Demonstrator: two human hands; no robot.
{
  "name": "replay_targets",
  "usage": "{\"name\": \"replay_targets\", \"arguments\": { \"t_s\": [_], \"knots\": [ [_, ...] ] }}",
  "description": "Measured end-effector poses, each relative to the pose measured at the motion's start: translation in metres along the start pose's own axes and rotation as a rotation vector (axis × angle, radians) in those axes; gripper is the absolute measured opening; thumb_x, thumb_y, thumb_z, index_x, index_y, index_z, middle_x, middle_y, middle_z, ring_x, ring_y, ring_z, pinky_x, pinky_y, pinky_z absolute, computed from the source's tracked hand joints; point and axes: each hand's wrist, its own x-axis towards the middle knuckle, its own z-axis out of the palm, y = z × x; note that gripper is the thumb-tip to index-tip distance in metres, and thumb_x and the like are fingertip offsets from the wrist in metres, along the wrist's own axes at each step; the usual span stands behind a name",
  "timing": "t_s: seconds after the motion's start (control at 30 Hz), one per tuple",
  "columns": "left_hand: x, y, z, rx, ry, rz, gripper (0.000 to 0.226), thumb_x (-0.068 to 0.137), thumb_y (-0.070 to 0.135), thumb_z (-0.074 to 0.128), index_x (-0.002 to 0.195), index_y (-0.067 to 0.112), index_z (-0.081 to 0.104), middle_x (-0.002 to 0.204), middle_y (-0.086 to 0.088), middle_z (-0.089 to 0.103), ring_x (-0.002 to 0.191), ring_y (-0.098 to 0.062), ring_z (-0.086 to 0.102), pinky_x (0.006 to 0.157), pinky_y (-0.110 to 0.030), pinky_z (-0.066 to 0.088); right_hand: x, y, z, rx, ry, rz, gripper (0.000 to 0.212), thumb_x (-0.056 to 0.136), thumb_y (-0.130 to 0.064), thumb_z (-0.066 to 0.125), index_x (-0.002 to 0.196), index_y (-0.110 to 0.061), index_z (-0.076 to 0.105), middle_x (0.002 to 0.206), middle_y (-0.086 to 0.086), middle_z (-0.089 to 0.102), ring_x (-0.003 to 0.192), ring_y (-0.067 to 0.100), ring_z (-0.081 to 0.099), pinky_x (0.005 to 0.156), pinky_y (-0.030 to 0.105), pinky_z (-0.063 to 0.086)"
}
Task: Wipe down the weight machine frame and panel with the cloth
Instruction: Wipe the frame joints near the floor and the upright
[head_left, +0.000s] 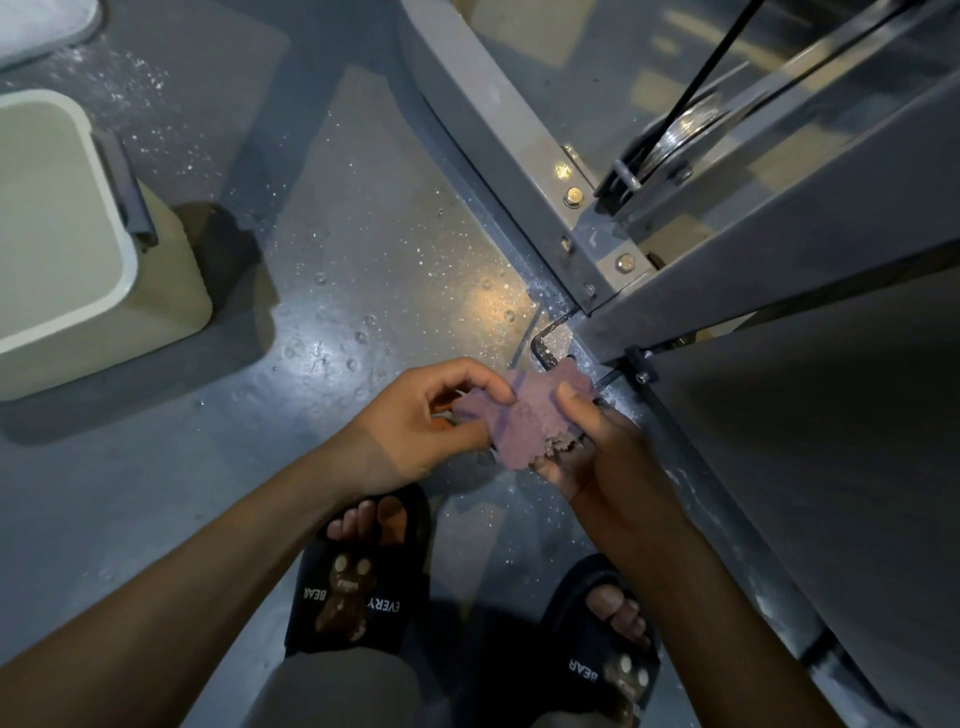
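A small purple cloth (524, 415) is held between both hands, low in front of me over the floor. My left hand (421, 421) pinches its left edge with thumb and fingers. My right hand (597, 441) grips its right side, thumb on top, with frayed cloth bunched in the palm. The grey weight machine frame (519, 156) runs diagonally above the hands, with bolts at its joint (623, 262). A large grey panel (831, 441) fills the right side, just right of my right hand.
A pale bin with a grey handle (78, 223) stands on the floor at the left. The speckled grey floor (363, 270) lies between bin and frame. A pulley and black cable (685, 130) sit inside the frame. My feet in black slippers (363, 582) are below the hands.
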Motion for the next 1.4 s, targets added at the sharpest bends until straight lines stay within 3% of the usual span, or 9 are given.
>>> {"name": "replay_targets", "arguments": {
  "t_s": [0.2,0.3,0.5,0.67,0.77,0.87,1.03,1.23,1.4],
  "knots": [
    [0.0,-0.001,0.0,0.024,0.138,0.001,0.023,0.087,0.026,0.068,0.097,0.006,0.074,0.113,-0.004,0.072,0.105,-0.016,0.069,0.088,-0.031,0.058,-0.004,0.002,-0.003,-0.177,0.041,-0.042,0.047,0.095,-0.051,0.061,0.127,-0.019,0.07,0.12,0.011,0.075,0.113,0.032,0.071,0.102,0.055,0.052],
    [0.003,0.005,0.002,-0.109,0.19,-0.038,0.017,0.099,0.017,0.062,0.092,0.001,0.064,0.079,-0.011,0.065,0.068,-0.014,0.06,0.065,-0.02,0.05,-0.002,0.006,0.0,-0.304,0.081,0.0,0.062,0.094,-0.071,0.044,0.117,-0.021,0.073,0.113,0.009,0.077,0.106,0.028,0.073,0.102,0.056,0.053],
    [0.003,0.017,0.002,-0.398,0.19,-0.161,0.02,0.096,0.023,0.065,0.107,0.007,0.061,0.081,-0.006,0.064,0.069,-0.012,0.06,0.063,-0.023,0.053,-0.005,0.004,0.007,-0.225,0.022,0.043,0.053,0.102,-0.059,0.032,0.115,-0.02,0.066,0.122,0.015,0.073,0.116,0.029,0.068,0.107,0.046,0.05],
    [0.001,0.022,0.005,-0.419,0.222,-0.233,0.013,0.1,0.026,0.054,0.1,0.015,0.059,0.082,-0.007,0.058,0.07,-0.013,0.055,0.058,-0.025,0.052,-0.008,0.003,0.008,-0.041,-0.222,0.041,0.123,0.057,-0.084,0.077,0.145,-0.003,0.049,0.141,0.023,0.06,0.133,0.038,0.056,0.109,0.049,0.049],
    [0.001,0.021,0.005,-0.376,0.252,-0.246,0.013,0.106,0.024,0.05,0.101,0.015,0.058,0.076,-0.001,0.057,0.062,-0.008,0.053,0.049,-0.017,0.047,-0.001,0.006,0.002,0.062,-0.165,0.042,0.09,0.066,-0.048,0.091,0.137,-0.006,0.054,0.133,0.017,0.067,0.123,0.032,0.065,0.108,0.05,0.05],
    [0.0,0.022,0.004,-0.303,0.253,-0.244,0.013,0.107,0.024,0.049,0.105,0.013,0.057,0.072,0.002,0.063,0.057,-0.005,0.058,0.048,-0.016,0.046,0.003,0.005,-0.001,0.11,-0.144,0.015,0.042,0.08,-0.022,0.072,0.118,-0.01,0.057,0.121,0.012,0.071,0.105,0.025,0.071,0.096,0.042,0.052],
    [-0.001,0.021,0.006,-0.327,0.237,-0.217,0.013,0.106,0.02,0.05,0.107,0.009,0.056,0.072,-0.005,0.061,0.056,-0.008,0.056,0.049,-0.017,0.045,0.001,0.009,0.005,-0.012,-0.155,0.034,0.05,0.089,-0.028,0.066,0.137,-0.016,0.059,0.129,0.012,0.07,0.117,0.028,0.069,0.091,0.042,0.059],
    [-0.009,0.013,-0.002,-0.284,0.122,-0.286,0.038,0.097,0.004,0.062,0.134,0.005,0.053,0.101,-0.033,0.071,0.09,-0.036,0.068,0.079,-0.033,0.06,-0.008,0.006,0.006,-0.331,0.064,-0.34,0.044,0.08,-0.026,0.073,0.122,-0.039,0.068,0.116,0.002,0.076,0.104,0.021,0.075,0.083,0.043,0.062],
    [-0.013,0.002,-0.004,-0.245,0.223,-0.185,0.069,0.089,-0.001,0.07,0.148,0.025,0.046,0.088,-0.021,0.065,0.086,-0.033,0.065,0.087,-0.039,0.055,-0.016,0.006,0.007,-0.477,0.07,-0.489,0.023,0.095,-0.009,0.07,0.116,-0.019,0.072,0.1,-0.012,0.079,0.094,0.01,0.076,0.074,0.022,0.059]
  ]
}}
